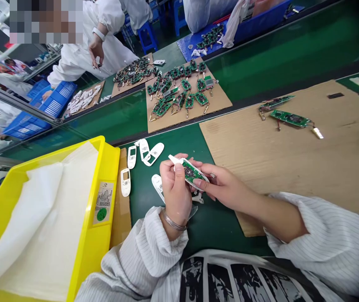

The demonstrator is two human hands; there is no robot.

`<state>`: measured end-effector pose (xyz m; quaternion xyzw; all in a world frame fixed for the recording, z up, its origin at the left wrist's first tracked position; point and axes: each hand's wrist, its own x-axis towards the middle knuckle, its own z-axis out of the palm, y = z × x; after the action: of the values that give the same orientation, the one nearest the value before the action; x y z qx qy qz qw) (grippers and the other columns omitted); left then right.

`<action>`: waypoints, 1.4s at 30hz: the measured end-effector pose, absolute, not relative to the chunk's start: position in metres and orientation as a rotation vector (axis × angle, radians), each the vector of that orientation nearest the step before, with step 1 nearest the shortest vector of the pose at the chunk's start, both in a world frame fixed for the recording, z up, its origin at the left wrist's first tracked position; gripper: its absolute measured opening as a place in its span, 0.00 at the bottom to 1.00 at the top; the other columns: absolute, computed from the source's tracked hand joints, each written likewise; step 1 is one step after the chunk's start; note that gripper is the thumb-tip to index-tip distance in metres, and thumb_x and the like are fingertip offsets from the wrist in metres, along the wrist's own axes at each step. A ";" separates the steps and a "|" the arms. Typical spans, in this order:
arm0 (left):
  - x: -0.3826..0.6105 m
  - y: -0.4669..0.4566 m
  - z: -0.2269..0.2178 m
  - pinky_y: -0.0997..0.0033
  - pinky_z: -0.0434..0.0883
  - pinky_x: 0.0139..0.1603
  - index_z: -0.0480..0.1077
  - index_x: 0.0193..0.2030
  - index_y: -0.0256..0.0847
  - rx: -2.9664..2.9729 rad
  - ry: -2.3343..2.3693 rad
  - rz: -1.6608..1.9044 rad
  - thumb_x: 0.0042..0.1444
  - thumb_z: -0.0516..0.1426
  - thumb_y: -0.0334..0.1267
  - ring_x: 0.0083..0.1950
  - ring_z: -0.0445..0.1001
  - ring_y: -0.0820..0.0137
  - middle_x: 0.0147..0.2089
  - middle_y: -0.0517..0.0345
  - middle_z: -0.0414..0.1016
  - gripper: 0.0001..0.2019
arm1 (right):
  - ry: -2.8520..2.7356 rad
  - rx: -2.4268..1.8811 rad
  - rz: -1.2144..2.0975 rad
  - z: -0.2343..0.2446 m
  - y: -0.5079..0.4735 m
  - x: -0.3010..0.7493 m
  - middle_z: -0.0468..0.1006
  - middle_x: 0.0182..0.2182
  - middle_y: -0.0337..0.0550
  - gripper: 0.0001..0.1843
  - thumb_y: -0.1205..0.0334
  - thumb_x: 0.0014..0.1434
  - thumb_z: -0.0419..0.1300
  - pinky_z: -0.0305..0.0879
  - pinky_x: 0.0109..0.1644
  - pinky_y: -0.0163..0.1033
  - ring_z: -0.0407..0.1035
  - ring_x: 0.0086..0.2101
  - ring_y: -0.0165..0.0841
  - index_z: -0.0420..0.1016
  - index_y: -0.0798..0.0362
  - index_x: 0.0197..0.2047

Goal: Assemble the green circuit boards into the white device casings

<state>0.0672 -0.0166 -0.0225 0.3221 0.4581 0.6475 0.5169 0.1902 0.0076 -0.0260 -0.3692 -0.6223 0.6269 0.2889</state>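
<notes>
At far left, a deep yellow plastic bin [99, 245] is lined with a creased white sheet [63, 205]. Beside it, small oval white plastic shells with window cut-outs [125, 182] are scattered on the dark green work surface [144, 214].

At the centre, a slim green circuit board edged in white plastic [189, 170] is held above that surface by both hands. Its left end is gripped by the left hand [177, 188], with the thumb laid along the edge; its lower right end is pinched by the right hand [226, 184] between thumb and fingers.

The piece is judged light and stiff, its soldered parts fragile; it is best taken by the white edges, with the components left untouched. The populated face is turned up, and the long axis is slanted from upper left to lower right, the narrow white tip being pointed up and leftward.

At right, two loose green boards with wires [292, 118] are laid on a brown cardboard sheet [308, 167].
</notes>
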 end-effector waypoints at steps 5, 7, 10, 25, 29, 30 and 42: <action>0.069 -0.018 -0.027 0.76 0.74 0.33 0.60 0.43 0.43 0.777 1.081 1.633 0.63 0.55 0.47 0.40 0.78 0.73 0.48 0.57 0.73 0.12 | -1.614 -1.042 1.679 -0.022 0.006 0.189 0.75 0.32 0.44 0.13 0.59 0.59 0.56 0.65 0.32 0.36 0.69 0.31 0.32 0.69 0.57 0.46; 0.070 -0.018 -0.028 0.71 0.76 0.41 0.60 0.43 0.43 0.787 1.069 1.667 0.63 0.56 0.46 0.45 0.77 0.72 0.52 0.57 0.71 0.11 | -1.628 -1.065 1.621 -0.022 0.005 0.189 0.76 0.34 0.45 0.13 0.59 0.58 0.56 0.65 0.33 0.37 0.70 0.34 0.34 0.69 0.56 0.44; 0.069 -0.019 -0.025 0.76 0.74 0.34 0.59 0.44 0.43 0.782 1.090 1.604 0.64 0.54 0.48 0.42 0.77 0.72 0.48 0.55 0.73 0.12 | -1.688 -1.042 1.556 -0.022 0.005 0.191 0.75 0.32 0.44 0.08 0.60 0.59 0.55 0.64 0.32 0.35 0.69 0.32 0.33 0.70 0.56 0.38; 0.067 -0.019 -0.024 0.82 0.67 0.23 0.61 0.46 0.43 0.810 1.041 1.539 0.64 0.53 0.49 0.45 0.79 0.68 0.55 0.51 0.73 0.12 | -1.727 -1.053 1.497 -0.016 0.008 0.195 0.69 0.24 0.40 0.14 0.60 0.62 0.50 0.55 0.26 0.34 0.60 0.24 0.29 0.69 0.56 0.28; 0.065 -0.014 -0.023 0.74 0.74 0.32 0.62 0.47 0.42 0.764 1.059 1.514 0.63 0.55 0.48 0.46 0.79 0.66 0.58 0.49 0.71 0.13 | -1.812 -1.107 1.371 -0.016 0.008 0.198 0.70 0.25 0.40 0.14 0.60 0.64 0.49 0.59 0.27 0.36 0.61 0.24 0.30 0.73 0.56 0.35; 0.064 -0.012 -0.023 0.71 0.76 0.37 0.61 0.46 0.42 0.740 1.086 1.545 0.63 0.55 0.48 0.46 0.79 0.67 0.57 0.50 0.71 0.13 | -1.835 -1.104 1.237 -0.016 0.007 0.199 0.73 0.30 0.43 0.13 0.60 0.64 0.50 0.62 0.31 0.37 0.64 0.27 0.32 0.73 0.56 0.41; 0.061 -0.007 -0.019 0.66 0.77 0.37 0.58 0.45 0.42 0.889 1.295 1.973 0.65 0.53 0.42 0.43 0.79 0.67 0.58 0.49 0.68 0.08 | -1.790 -0.978 1.695 -0.016 -0.015 0.185 0.68 0.22 0.36 0.20 0.45 0.54 0.66 0.57 0.25 0.34 0.60 0.22 0.27 0.72 0.55 0.35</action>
<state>0.0613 -0.0068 -0.0188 0.3356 0.4892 0.7450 0.3049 0.1851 -0.0149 -0.0155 -0.3578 -0.6549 0.6200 0.2421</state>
